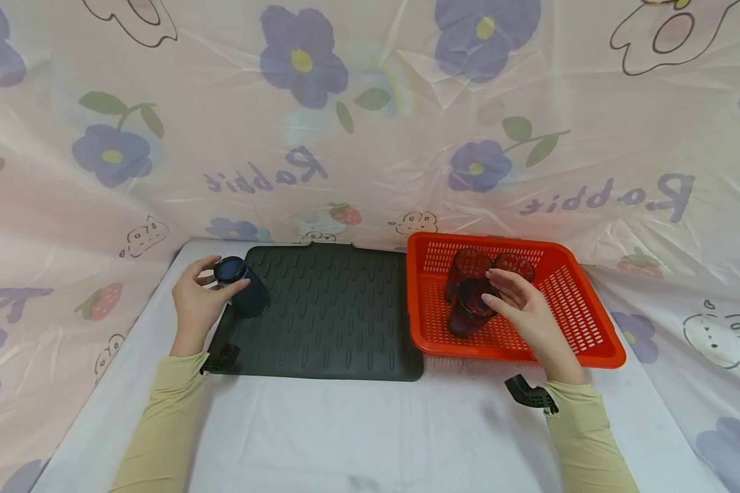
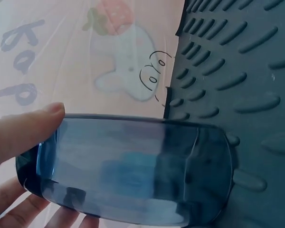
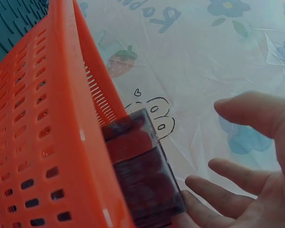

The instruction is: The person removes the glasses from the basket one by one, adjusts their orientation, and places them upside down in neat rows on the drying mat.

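My left hand [image 1: 202, 298] grips a blue see-through drinking glass [image 1: 251, 296] near its rim, thumb on one side and fingers on the other. In the left wrist view that glass [image 2: 133, 171] is at the edge of the dark ribbed mat [image 2: 237, 61]. Over the red basket [image 1: 416, 322], my right hand [image 1: 524, 307] has its thumb and fingers spread near the rim of a dark glass [image 1: 466, 319]. The right wrist view has this glass [image 3: 145, 175] rising above the basket wall, fingertips close beside it and the thumb apart. Two more glasses stand behind it.
The dark mat [image 1: 327, 315] lies on a white table [image 1: 345, 424], directly left of the basket. Printed plastic sheeting [image 1: 382, 157] hangs behind and at both sides. A black wrist mount [image 1: 530, 395] juts from the right sleeve.
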